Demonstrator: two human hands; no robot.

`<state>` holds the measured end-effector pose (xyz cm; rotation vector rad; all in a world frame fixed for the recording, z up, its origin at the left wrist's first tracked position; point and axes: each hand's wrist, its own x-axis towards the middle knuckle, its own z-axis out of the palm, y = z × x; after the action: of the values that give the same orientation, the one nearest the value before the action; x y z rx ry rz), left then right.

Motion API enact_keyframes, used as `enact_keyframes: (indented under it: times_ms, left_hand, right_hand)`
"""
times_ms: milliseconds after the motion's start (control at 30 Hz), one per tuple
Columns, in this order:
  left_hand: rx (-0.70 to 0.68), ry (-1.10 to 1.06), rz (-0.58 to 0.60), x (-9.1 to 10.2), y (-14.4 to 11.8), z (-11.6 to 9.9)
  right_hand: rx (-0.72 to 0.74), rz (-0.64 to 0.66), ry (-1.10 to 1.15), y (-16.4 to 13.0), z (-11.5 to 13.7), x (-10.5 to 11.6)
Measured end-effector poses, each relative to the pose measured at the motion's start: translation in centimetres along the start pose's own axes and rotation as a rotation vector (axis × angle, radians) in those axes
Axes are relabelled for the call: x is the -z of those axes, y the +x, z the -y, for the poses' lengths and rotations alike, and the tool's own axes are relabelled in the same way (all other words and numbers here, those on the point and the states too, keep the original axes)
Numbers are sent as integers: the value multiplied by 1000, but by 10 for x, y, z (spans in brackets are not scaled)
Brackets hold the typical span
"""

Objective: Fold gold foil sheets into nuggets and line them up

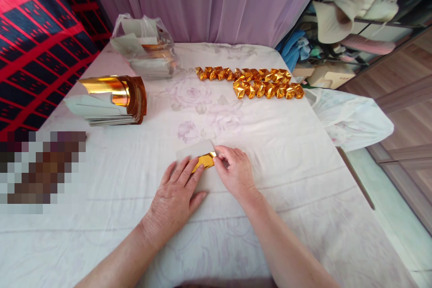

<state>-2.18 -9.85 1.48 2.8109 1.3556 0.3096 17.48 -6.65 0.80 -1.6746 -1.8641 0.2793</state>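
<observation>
A sheet of gold foil paper point(204, 160) lies partly folded on the table in front of me, its pale back point(197, 148) showing along the far side. My left hand point(180, 189) rests flat on the near left part of the sheet, fingers spread and pressing it down. At the right end, my right hand point(236, 168) pinches the sheet's edge between thumb and forefinger. The left fingers cover part of the fold.
Folded gold paper pieces point(263, 83) stand in rows toward the back right. A stack of gold-faced sheets point(114, 101) is at the left, with a clear plastic bag of more paper point(145, 47) behind it. A white plastic bag point(354, 117) hangs by the table's right edge.
</observation>
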Motion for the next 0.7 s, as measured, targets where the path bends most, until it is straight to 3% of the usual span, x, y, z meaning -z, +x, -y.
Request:
enact_keyframes:
  times_ms: [700]
  left_hand:
    - [26, -46, -36, 1, 1, 0]
  right_hand:
    - [-3, 10, -33, -1, -1, 0]
